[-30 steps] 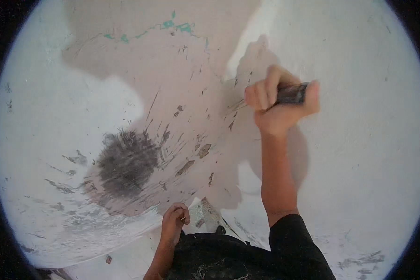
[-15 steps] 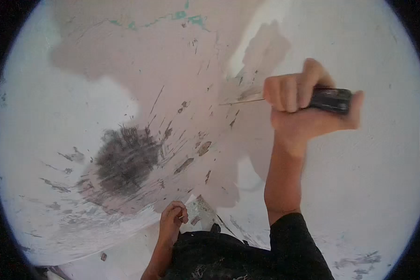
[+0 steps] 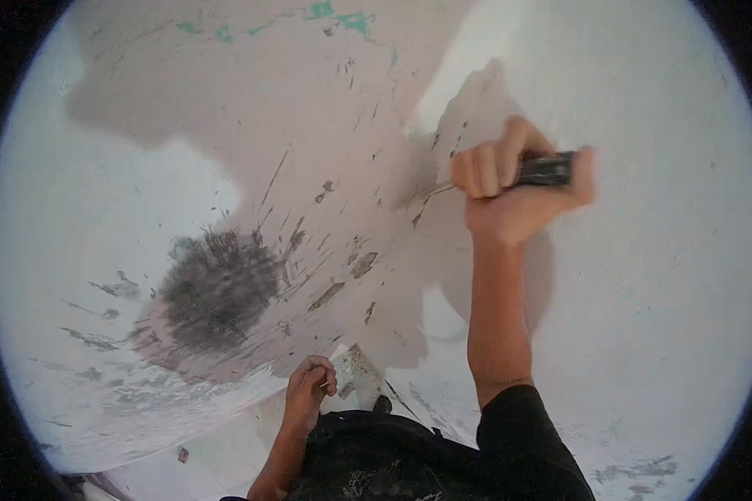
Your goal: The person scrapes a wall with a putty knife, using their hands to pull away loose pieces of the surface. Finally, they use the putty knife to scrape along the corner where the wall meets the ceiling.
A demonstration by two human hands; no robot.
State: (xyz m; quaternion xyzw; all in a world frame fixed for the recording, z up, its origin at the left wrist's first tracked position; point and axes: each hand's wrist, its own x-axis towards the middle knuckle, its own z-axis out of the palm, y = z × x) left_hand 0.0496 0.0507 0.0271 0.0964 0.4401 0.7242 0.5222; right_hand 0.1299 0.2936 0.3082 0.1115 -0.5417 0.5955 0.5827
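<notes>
My right hand [image 3: 518, 184] is wrapped round the black handle [image 3: 547, 169] of a scraper and is blurred by motion. From the thumb-and-finger side toward the left runs the scraper's thin blade [image 3: 443, 189], seen nearly edge-on at the wall [image 3: 309, 125]. Whether the blade touches the surface is hard to make out. Low in front of my body, my left hand [image 3: 311, 380] is closed with curled fingers; what lies inside them, if anything, is hidden.
A large dark rough patch [image 3: 219, 288] marks the wall on the left, with scratches and chipped spots around it. Flecks of green paint [image 3: 322, 10] show at the top. A small brown chip [image 3: 183, 455] lies at the lower left. Shadows fall across the wall.
My right hand has moved left with the scraper, and its shadow on the wall has shifted too. My left hand stays nearly where it was.
</notes>
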